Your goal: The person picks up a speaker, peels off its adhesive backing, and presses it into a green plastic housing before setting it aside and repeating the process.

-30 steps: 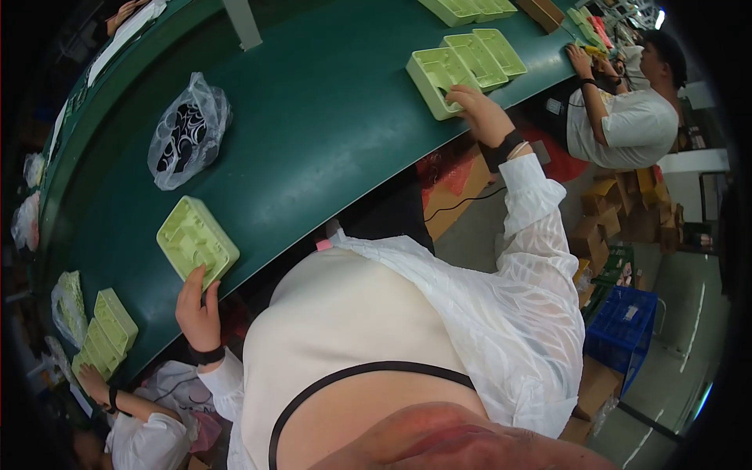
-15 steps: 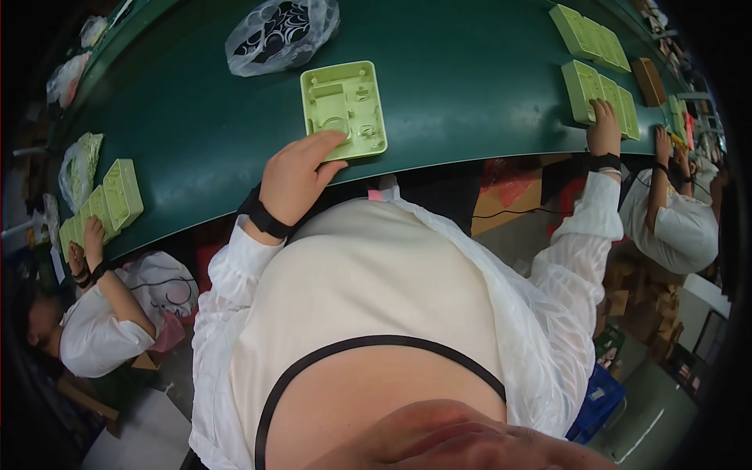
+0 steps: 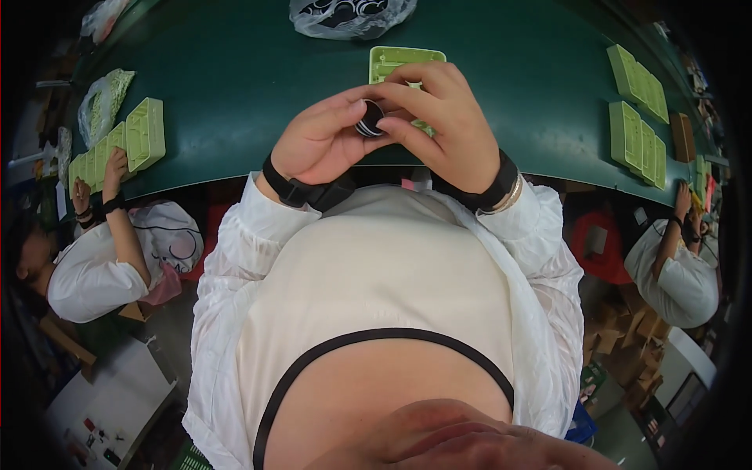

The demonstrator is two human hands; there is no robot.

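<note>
A small black round piece with white curved edge lines (image 3: 370, 123) is held up between my hands, over the table's near edge. My left hand (image 3: 321, 145) has its thumb and fingers closed around the left side of it. From the other side, the thumb of my right hand (image 3: 454, 133) presses on its right edge, the fingers curling over. Just behind the hands lies a light-green plastic housing (image 3: 408, 55), partly covered by my right hand. Whether the black piece is one or a small stack, I cannot tell.
A clear plastic bag (image 3: 352, 22) of similar black pieces lies at the far middle of the green table (image 3: 235, 102). Green housings stand in rows at the right (image 3: 638, 82) and left (image 3: 145, 133). Co-workers sit at the left (image 3: 102, 274) and right (image 3: 675, 274).
My right hand has left the green housings at the right and come to the middle. My left hand has lifted off the middle housing, and both now hold the black piece. The view has shifted.
</note>
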